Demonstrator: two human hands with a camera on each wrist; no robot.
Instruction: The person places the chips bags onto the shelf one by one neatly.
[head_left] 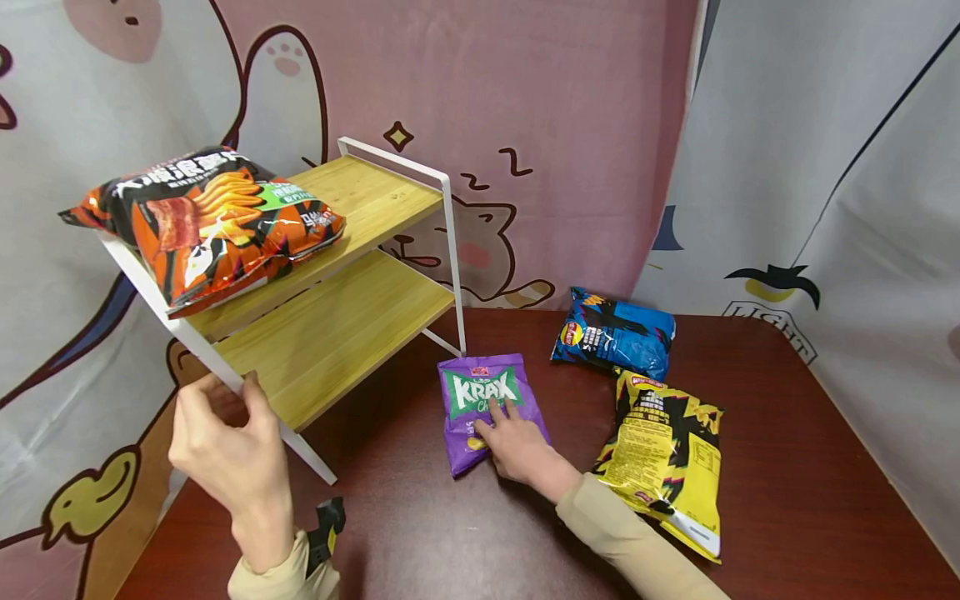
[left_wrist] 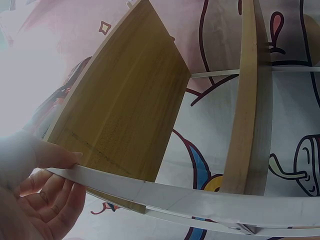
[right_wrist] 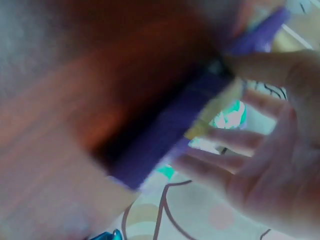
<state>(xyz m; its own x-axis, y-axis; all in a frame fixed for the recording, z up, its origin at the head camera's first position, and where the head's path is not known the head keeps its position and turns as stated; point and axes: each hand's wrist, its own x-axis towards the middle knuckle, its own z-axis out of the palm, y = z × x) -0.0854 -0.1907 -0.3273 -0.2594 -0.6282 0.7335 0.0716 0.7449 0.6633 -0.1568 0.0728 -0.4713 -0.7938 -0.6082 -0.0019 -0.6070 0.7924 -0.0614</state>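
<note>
My left hand (head_left: 232, 442) holds the white metal leg (head_left: 225, 367) of a two-tier shelf. In the left wrist view its thumb lies over the white bar (left_wrist: 210, 202) and the fingers curl beneath. On the table, a purple KRAX chip bag (head_left: 480, 387) lies label up beside the shelf. My right hand (head_left: 521, 446) rests on the lower right part of that bag, fingers spread over its front. In the blurred right wrist view the fingers of my right hand (right_wrist: 250, 155) look fairly straight against the purple bag (right_wrist: 160, 142).
An orange and black chip bag (head_left: 232, 225) lies on the top wooden board (head_left: 367, 196). The lower board (head_left: 330, 333) is bare. Right of the purple bag are a blue chip bag (head_left: 622, 333) and a yellow one (head_left: 667, 458) on the brown table (head_left: 810, 467). Patterned curtains (head_left: 525, 100) hang behind.
</note>
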